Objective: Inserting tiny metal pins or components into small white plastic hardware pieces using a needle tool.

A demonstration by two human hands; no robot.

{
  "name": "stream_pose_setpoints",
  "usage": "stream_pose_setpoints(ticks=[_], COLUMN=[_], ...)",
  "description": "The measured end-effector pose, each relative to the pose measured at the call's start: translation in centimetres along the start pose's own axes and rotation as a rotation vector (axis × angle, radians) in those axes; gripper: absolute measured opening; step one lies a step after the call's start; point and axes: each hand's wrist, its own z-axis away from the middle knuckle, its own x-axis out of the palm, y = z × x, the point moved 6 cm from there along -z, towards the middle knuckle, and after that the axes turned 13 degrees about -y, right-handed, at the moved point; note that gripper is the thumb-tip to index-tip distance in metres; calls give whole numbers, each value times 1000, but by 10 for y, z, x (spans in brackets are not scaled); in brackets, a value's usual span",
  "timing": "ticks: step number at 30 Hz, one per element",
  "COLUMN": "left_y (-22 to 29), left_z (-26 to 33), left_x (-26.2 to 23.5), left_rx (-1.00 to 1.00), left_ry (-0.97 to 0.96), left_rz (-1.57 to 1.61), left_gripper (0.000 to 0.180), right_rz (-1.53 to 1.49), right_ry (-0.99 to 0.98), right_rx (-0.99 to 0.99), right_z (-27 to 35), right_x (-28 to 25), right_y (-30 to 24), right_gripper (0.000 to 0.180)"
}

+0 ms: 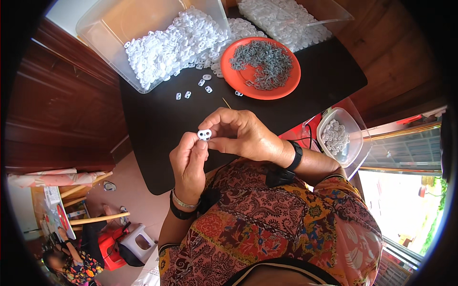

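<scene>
A small white plastic piece with two dark holes (205, 133) is up above the near part of the dark table. My left hand (187, 164) pinches it from below between thumb and fingers. From the right, my right hand (250, 136) closes its thumb and index finger on the piece's side; whether anything small is between those fingertips is hidden. Just beyond the hands sits an orange plate (244, 89) with a heap of small grey metal parts (265, 62). Several loose white two-hole pieces (188, 95) lie on the table to the plate's left.
A tipped clear bin (107, 57) spills white pieces at the far left; another clear container (291, 24) of them stands behind the plate. At right is a translucent tub (355, 150) with more pieces. Another person (76, 262) and a red stool (112, 248) are at lower left.
</scene>
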Motion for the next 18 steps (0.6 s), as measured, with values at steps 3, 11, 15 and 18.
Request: stream_pose_setpoints(ticks=[3,11,15,18], left_y=[2,11,3,2], left_z=[3,6,6,7], left_x=[0,0,-2,-1], left_rx=[7,67,35,25], left_ry=[-13,-48,-25,-27], left_rz=[-82,-144,-52,-55], left_gripper=[25,25,22,20], right_rz=[-86,-152,-33,70], right_ry=[-13,-31,23,17], right_rx=[-21,-49,-58,-7], right_z=[0,2,3,5], right_x=[1,8,4,3], right_y=[0,-8,-7,-6], right_gripper=[23,23,17,21])
